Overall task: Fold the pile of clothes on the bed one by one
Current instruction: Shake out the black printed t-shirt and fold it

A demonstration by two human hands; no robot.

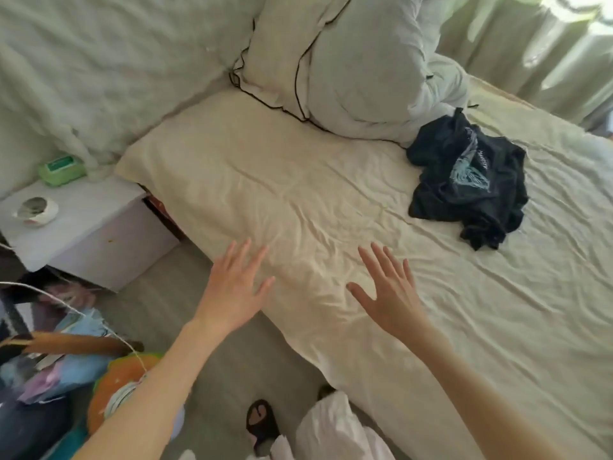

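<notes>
A white nightstand point(83, 224) stands against the bed's left edge, carrying a green wipes pack point(61, 170) and a small round bowl point(35, 211); on the floor below it lies a jumble of colourful items point(66, 343), blurred. At the head of the bed point(331, 200) a pillow with dark piping point(282, 58) leans beside a bunched pale duvet point(374, 78), and curtains point(530, 44) hang along the far side. A dark slipper point(262, 423) shows on the floor near the bed's near corner. The cream sheet is wrinkled but bare across the whole middle and near side — broad open room between both hands and the clothes. The left hand point(232, 290) hovers over the bed's near edge, fingers spread and holding nothing; the right hand point(391, 290) is likewise flat and spread above the sheet. The pile of clothes point(471, 180) — a crumpled black garment with a pale blue print — lies far right, just beside the duvet, well apart from both hands.
</notes>
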